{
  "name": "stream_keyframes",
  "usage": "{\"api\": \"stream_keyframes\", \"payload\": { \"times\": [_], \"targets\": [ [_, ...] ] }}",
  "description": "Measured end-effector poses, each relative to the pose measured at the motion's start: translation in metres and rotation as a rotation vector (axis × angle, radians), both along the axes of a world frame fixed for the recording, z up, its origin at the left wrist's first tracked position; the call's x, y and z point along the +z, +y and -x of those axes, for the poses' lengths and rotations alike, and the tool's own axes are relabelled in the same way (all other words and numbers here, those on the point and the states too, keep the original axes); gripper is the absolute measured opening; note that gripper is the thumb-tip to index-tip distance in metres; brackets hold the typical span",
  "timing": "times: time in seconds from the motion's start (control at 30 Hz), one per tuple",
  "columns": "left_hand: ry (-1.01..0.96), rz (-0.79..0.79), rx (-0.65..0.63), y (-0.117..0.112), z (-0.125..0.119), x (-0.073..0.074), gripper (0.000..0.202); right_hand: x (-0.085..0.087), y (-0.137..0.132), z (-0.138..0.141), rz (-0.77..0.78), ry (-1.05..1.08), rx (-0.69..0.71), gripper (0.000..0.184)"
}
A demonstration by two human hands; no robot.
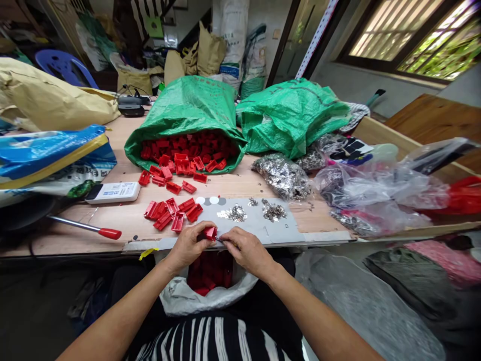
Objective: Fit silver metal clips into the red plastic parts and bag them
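My left hand (pixel 191 246) is closed around a red plastic housing (pixel 210 233) at the table's front edge. Close beside it, my right hand (pixel 244 248) pinches a thin, dark, pointed tool (pixel 221 239), its tip at the housing's right end; its exact kind is hidden by the fingers. Left of the hands lies a group of loose red housings (pixel 178 221). Just beyond the hands, small piles of shiny metal pieces (pixel 237 213) rest on a grey sheet (pixel 259 230). Below, an open white sack (pixel 225 297) in my lap holds more red housings.
A green woven sack (pixel 188 105) spills red housings onto the table. Another green sack (pixel 293 113) and a clear bag of metal pieces (pixel 283 175) stand right of it. A white box-shaped device (pixel 114 192) and a red-tipped lever (pixel 108 233) are at left, plastic bags (pixel 379 185) at right.
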State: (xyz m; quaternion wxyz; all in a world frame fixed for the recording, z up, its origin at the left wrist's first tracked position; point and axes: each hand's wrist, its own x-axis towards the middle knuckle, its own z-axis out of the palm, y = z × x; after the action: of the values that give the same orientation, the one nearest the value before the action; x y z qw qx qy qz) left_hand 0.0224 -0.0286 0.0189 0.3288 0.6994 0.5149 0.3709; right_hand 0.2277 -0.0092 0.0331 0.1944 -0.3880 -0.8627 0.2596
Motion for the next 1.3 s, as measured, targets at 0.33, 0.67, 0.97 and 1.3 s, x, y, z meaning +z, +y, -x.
{"api": "stream_keyframes", "payload": {
  "times": [0.33, 0.67, 0.97, 1.3],
  "targets": [
    [-0.002, 0.029, -0.011, 0.001, 0.001, 0.002, 0.028, 0.008, -0.003, 0.003, 0.031, -0.059, -0.037, 0.02],
    [-0.032, 0.017, 0.01, 0.001, 0.0, 0.0, 0.027, 0.012, -0.017, 0.025, 0.041, -0.224, -0.197, 0.018],
    [-0.211, 0.007, 0.078, -0.015, -0.004, 0.003, 0.026, 0.01, -0.017, 0.001, 0.031, 0.159, -0.101, 0.022],
    [-1.175, 0.567, 0.12, -0.038, -0.018, 0.027, 0.02, 0.029, -0.033, -0.001, 0.26, 0.237, 0.062, 0.041]
  ]
}}
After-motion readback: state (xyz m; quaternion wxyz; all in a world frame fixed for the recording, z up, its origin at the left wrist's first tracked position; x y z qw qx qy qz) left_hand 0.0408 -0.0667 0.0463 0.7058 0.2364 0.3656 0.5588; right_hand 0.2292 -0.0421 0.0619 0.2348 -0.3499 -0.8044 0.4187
